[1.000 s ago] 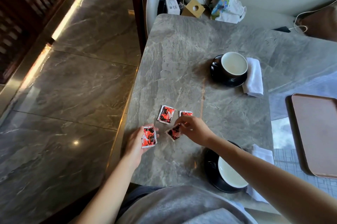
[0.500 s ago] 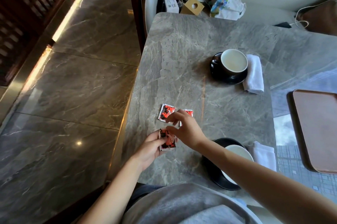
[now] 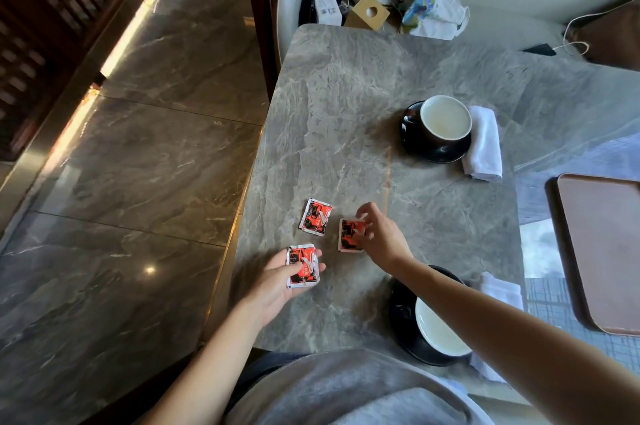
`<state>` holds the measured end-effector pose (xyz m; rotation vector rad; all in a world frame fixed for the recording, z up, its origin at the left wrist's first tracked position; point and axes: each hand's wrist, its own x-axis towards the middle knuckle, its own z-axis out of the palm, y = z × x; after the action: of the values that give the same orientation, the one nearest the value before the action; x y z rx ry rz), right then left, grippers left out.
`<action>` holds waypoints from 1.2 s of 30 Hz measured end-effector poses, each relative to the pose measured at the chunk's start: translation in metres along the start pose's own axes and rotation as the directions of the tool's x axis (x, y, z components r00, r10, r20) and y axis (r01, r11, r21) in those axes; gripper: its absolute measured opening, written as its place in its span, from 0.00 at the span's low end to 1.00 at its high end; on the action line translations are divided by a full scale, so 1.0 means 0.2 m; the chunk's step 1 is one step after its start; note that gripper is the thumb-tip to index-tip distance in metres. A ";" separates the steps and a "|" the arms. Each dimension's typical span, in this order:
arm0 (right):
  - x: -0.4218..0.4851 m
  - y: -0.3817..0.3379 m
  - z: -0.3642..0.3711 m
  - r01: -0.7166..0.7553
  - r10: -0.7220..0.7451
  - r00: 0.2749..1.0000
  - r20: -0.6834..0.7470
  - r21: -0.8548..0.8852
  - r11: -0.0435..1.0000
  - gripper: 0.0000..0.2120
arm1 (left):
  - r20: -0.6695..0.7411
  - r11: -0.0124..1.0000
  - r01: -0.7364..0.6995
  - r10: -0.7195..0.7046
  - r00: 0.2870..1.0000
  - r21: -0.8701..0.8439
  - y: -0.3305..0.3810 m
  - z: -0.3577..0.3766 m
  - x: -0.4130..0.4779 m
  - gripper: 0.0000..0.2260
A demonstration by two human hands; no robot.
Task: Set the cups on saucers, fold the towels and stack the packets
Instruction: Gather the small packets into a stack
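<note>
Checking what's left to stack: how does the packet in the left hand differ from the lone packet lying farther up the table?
The packet in the left hand rests on the left hand; the lone packet lies flat on the table, untouched. The held one looks like a small stack; the lone one is single. Both are red, black and white.

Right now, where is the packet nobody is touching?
In the head view, the loose packet lies flat on the table near its left edge, just beyond the left hand and left of the right hand.

grey marble table (image 3: pixel 346 106) | two saucers with cups (image 3: pixel 437 129) | two towels (image 3: pixel 484 144) | packets (image 3: pixel 316 218) | tray (image 3: pixel 602 251)
</note>
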<state>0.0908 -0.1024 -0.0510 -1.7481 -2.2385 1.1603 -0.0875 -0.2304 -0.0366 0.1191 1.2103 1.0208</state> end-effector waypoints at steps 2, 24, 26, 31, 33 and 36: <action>0.00 -0.02 -0.02 -0.032 0.026 0.998 0.050 0.126 0.992 0.12 | -0.011 1.000 -0.007 0.007 1.000 -0.007 0.00 0.00 0.01 0.15; -0.11 -0.26 0.11 0.072 -0.131 0.965 0.228 0.251 0.965 0.12 | -0.205 0.985 0.085 -0.114 0.972 -0.148 0.00 0.13 0.05 0.17; -0.12 -0.25 0.13 0.078 -0.130 0.969 0.211 0.237 0.968 0.12 | -0.204 0.980 0.105 -0.138 0.969 -0.167 0.00 0.14 0.04 0.15; -0.09 -0.23 0.11 0.084 -0.141 0.956 0.257 0.221 0.972 0.10 | -0.222 0.981 0.124 -0.156 0.962 -0.152 -0.02 0.13 0.04 0.08; -0.03 -0.23 0.11 0.045 -0.092 0.980 0.178 0.251 0.967 0.08 | -0.180 0.971 0.131 -0.169 0.969 -0.202 -0.01 0.13 0.04 0.11; 0.07 -0.24 0.12 -0.002 -0.004 0.999 0.033 0.176 0.984 0.17 | -0.157 0.969 0.133 -0.167 0.973 -0.207 -0.01 0.12 0.04 0.11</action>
<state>0.0367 -0.1049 -0.0451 -1.6708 -2.0813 1.3511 -0.0665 -0.2157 -0.0326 -0.2177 1.2483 1.0257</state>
